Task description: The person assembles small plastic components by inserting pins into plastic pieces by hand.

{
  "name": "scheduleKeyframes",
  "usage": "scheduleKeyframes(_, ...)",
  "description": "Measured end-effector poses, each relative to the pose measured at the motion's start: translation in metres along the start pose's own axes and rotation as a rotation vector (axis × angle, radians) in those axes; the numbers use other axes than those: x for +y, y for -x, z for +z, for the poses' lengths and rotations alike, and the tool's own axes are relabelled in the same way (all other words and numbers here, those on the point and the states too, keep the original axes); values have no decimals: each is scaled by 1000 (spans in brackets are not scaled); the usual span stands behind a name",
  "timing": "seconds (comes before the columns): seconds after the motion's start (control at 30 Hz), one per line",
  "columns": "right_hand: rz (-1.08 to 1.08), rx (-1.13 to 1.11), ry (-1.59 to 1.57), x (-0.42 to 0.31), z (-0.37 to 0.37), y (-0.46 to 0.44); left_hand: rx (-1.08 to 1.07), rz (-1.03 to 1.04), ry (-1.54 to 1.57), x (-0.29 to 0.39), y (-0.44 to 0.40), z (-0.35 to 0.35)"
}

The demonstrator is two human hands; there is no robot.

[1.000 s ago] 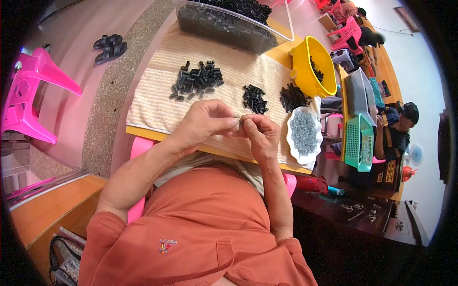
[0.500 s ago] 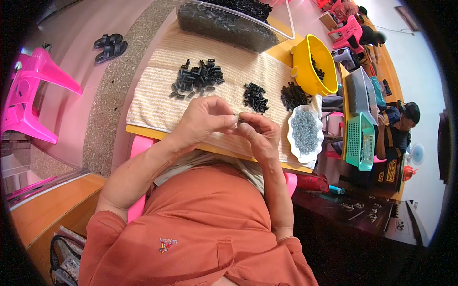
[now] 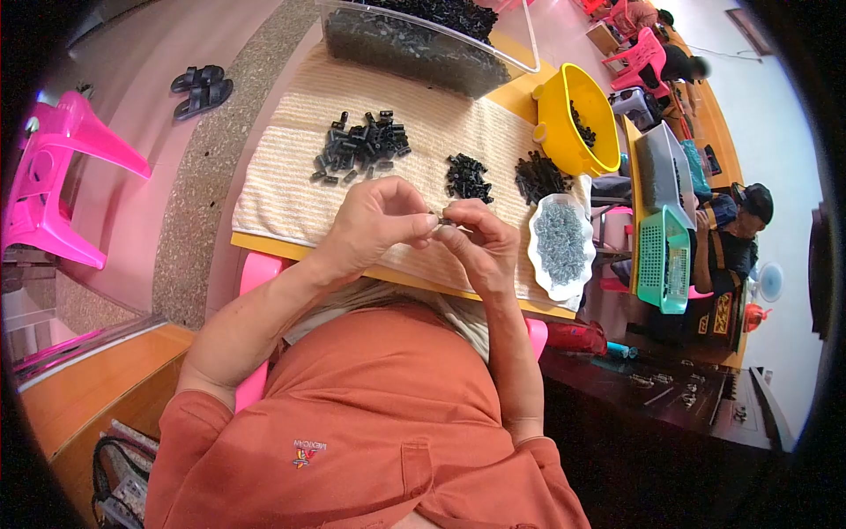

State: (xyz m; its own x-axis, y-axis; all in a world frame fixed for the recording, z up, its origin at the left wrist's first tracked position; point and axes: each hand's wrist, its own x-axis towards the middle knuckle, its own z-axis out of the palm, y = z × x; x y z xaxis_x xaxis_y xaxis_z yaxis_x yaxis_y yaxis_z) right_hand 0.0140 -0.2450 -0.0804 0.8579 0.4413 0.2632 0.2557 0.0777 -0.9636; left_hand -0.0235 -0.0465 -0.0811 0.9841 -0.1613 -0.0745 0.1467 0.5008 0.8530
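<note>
My left hand (image 3: 381, 220) and my right hand (image 3: 480, 245) meet over the towel's near edge, thumbs and forefingers pinched together. A tiny dark piece (image 3: 442, 221) shows between the fingertips, mostly hidden. Beyond my left hand lies a loose pile of black cylindrical parts (image 3: 361, 145). Past my right hand is a smaller pile of black parts (image 3: 468, 177), and another pile of slim black parts (image 3: 539, 178) lies farther right. A white scalloped dish (image 3: 537, 256) of small clear or silvery pieces stands right of my right hand.
A clear bin (image 3: 414, 55) full of black parts stands at the towel's far edge. Right of it is a yellow tub (image 3: 548, 101). A green basket (image 3: 653, 264) and a person (image 3: 736, 234) are farther right. A pink stool (image 3: 79, 132) and sandals (image 3: 203, 91) are left.
The fingers of my right hand have shifted slightly around the small piece, and more of its dark end shows. Both hands stay together in about the same place.
</note>
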Motion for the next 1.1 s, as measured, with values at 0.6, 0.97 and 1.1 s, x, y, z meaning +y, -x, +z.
scheduleKeyframes(0.6,22,-16,22,-2,-1,2,-26,13,11,-1,0,0)
scheduleKeyframes(0.97,13,61,28,-5,1,5,-58,-44,-36,0,-1,-2)
scheduleKeyframes(1.1,-43,56,127,-6,0,4,-76,-60,-49,-2,-1,-3)
